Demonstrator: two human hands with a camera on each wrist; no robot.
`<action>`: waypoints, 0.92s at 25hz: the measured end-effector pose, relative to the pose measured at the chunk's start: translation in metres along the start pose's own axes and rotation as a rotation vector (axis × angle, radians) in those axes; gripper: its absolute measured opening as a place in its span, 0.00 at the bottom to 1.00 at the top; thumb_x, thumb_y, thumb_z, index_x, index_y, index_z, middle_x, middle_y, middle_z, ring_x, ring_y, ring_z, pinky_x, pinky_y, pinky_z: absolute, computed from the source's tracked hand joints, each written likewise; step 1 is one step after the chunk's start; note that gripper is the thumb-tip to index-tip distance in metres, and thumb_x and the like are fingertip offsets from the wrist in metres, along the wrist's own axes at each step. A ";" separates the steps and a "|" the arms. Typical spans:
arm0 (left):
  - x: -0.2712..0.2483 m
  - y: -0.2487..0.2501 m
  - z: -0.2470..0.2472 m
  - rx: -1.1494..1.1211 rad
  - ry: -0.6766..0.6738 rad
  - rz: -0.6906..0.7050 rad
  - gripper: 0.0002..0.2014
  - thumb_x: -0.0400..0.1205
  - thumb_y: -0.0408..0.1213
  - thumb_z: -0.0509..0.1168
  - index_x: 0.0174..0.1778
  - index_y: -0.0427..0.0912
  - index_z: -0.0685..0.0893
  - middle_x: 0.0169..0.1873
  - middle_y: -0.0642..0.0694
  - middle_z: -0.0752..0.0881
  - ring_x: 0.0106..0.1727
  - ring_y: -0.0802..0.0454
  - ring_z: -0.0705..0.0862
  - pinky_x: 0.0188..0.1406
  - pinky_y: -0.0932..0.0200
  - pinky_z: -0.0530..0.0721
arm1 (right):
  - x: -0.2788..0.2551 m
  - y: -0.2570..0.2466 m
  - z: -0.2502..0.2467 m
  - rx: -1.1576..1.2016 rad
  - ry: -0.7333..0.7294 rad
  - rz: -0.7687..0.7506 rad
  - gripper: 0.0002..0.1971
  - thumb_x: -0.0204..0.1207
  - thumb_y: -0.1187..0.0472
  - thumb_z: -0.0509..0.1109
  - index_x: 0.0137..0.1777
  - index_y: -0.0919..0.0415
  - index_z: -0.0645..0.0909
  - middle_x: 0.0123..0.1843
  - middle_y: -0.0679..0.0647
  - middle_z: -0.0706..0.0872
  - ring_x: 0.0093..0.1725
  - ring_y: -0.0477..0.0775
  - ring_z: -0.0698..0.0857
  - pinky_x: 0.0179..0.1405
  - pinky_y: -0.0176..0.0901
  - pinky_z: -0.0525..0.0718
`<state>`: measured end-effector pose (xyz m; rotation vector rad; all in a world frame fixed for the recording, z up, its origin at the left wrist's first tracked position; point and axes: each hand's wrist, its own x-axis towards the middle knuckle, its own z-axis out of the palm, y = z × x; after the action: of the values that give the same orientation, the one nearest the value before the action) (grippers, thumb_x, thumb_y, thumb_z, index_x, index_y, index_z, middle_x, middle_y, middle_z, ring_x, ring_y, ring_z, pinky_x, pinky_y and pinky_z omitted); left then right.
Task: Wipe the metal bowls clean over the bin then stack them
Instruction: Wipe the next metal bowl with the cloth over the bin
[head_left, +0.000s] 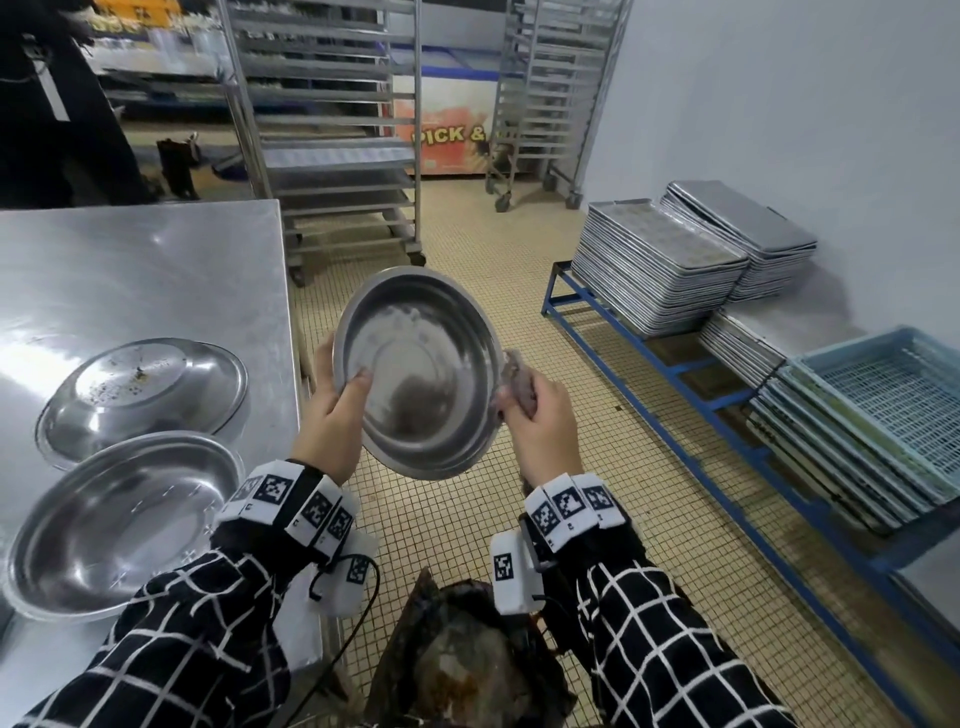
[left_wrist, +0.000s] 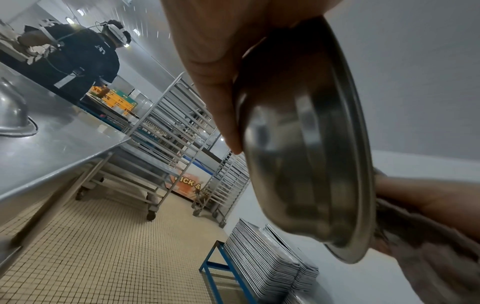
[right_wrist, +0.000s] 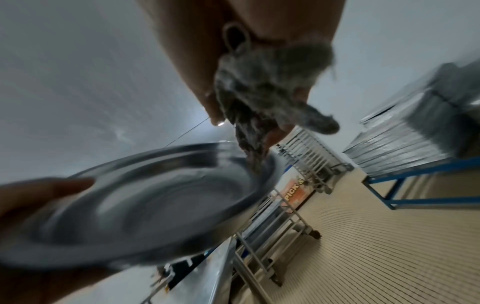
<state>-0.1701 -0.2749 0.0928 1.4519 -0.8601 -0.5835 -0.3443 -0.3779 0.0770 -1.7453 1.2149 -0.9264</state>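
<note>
A: Tilting toward the camera, the bowl (head_left: 421, 371) was held up in front of the chest, gripped at its near-left rim by the left hand (head_left: 332, 415), thumb inside and fingers curled behind.

B: And the right hand (head_left: 540, 415) was closed round a grey rag (head_left: 517, 382), which was pressed against the bowl's right rim. Some smearing was seen on the inner wall.

A: Worth noting, the bin (head_left: 467, 660) was placed below and nearer the body, so the bowl was carried slightly ahead of it, not squarely above.

B: Probably the bowl would be better drawn back and tipped down, so that loosened bits are dropped into the bin rather than onto the tiled floor (head_left: 467, 519).

A: Agreed. A firm hold at the rim would be needed while the rag is swept round the inside in full circles, edge included.

B: Two more bowls were left on the steel table (head_left: 156, 270) to the left: one upside down (head_left: 143, 395) and speckled, one upright (head_left: 124, 519) just in front of it. No stack was yet formed.
</note>
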 end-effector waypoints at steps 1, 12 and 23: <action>-0.002 -0.001 0.002 -0.001 -0.020 -0.008 0.21 0.88 0.37 0.54 0.78 0.52 0.63 0.55 0.49 0.82 0.51 0.65 0.82 0.43 0.77 0.79 | -0.005 -0.005 0.007 -0.005 -0.071 -0.032 0.20 0.79 0.53 0.67 0.70 0.53 0.74 0.62 0.49 0.77 0.56 0.41 0.80 0.62 0.45 0.83; 0.006 0.030 0.000 -0.008 -0.056 -0.048 0.22 0.89 0.45 0.51 0.80 0.47 0.63 0.63 0.57 0.78 0.55 0.74 0.78 0.34 0.90 0.69 | -0.034 0.021 0.021 -0.613 -0.439 -0.488 0.31 0.83 0.37 0.41 0.75 0.49 0.74 0.74 0.48 0.76 0.73 0.53 0.73 0.66 0.54 0.79; 0.019 0.033 0.003 -0.011 -0.120 0.026 0.23 0.88 0.50 0.52 0.79 0.49 0.66 0.65 0.56 0.80 0.63 0.71 0.78 0.58 0.74 0.77 | -0.032 0.018 0.023 -0.781 -0.311 -0.496 0.33 0.81 0.37 0.32 0.80 0.43 0.64 0.80 0.46 0.68 0.81 0.49 0.61 0.82 0.51 0.44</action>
<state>-0.1665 -0.2893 0.1277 1.4044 -0.9670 -0.6595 -0.3388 -0.3469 0.0470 -2.7789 1.0101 -0.4046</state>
